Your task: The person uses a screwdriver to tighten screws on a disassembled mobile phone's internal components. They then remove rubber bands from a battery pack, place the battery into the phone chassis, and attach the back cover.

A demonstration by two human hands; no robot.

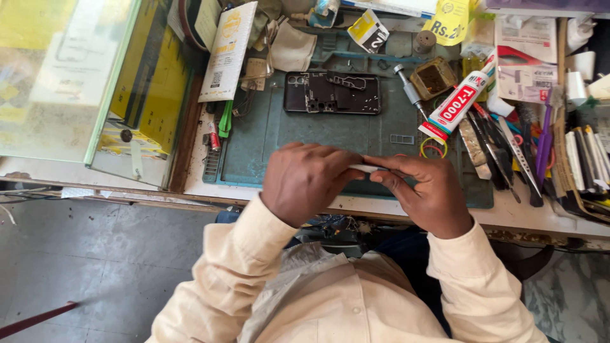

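My left hand [305, 181] and my right hand [429, 194] meet over the near edge of a green work mat [273, 136]. Between their fingertips they pinch a small thin white piece [367, 168]; most of it is hidden by the fingers. Beyond the hands an opened black phone body [332, 93] lies flat on the mat, its inner frame showing. A white and red glue tube [459, 98] lies to the right of it, next to a metal-tipped tool [410, 90].
Tweezers, picks and screwdrivers [508, 152] are piled at the mat's right edge. Yellow and red rubber bands [434, 148] lie near my right hand. A glass display case [82, 82] stands at left. Packets and cards clutter the back.
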